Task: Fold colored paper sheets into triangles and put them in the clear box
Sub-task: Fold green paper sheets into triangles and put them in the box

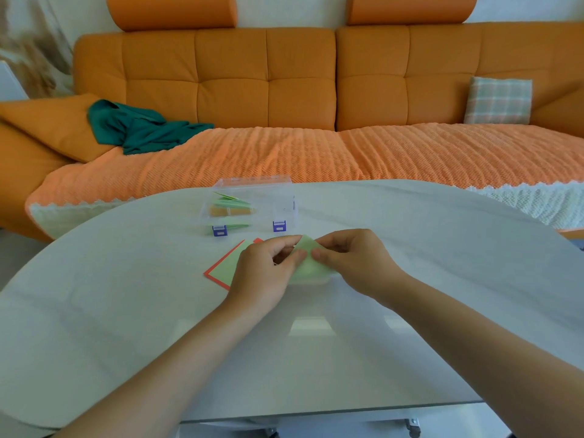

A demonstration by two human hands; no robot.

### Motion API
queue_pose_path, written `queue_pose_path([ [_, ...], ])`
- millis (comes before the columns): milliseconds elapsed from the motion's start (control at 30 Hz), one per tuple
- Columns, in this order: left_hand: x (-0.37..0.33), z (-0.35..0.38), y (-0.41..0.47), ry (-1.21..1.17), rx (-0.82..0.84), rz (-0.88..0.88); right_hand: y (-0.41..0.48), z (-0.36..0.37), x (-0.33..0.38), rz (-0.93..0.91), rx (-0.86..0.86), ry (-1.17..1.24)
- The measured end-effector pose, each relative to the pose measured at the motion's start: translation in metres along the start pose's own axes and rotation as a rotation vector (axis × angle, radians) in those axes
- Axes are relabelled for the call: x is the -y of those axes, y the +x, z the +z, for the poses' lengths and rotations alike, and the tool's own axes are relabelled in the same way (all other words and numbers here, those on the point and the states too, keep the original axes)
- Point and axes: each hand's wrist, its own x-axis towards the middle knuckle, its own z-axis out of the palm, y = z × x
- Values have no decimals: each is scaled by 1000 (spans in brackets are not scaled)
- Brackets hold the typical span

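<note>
A light green paper sheet (309,263) is lifted and bent between both hands above the white table (410,248). My left hand (268,270) pinches its left side and my right hand (350,260) pinches its right side near the top corner. Under my left hand lies a flat stack of paper (226,263), green on top with a red sheet edging out beneath. Behind it stands the clear box (252,203) with purple latches, its lid up, holding several folded green and orange triangles.
An orange sofa (284,90) with a ribbed orange throw runs behind the table. A teal cloth (142,128) lies on its left cushion and a checked pillow (499,99) at the right. The table's near edge is at the bottom.
</note>
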Motion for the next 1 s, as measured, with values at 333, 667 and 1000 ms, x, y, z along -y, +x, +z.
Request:
queue_pose_path([
  [333, -4, 3, -3, 69, -30, 36, 1, 3, -3, -69, -34, -87],
  [667, -5, 5, -6, 27, -31, 55, -4, 5, -3, -179, -35, -291],
  [1000, -4, 7, -6, 39, -15, 52, -4, 3, -3, -170, -36, -414],
])
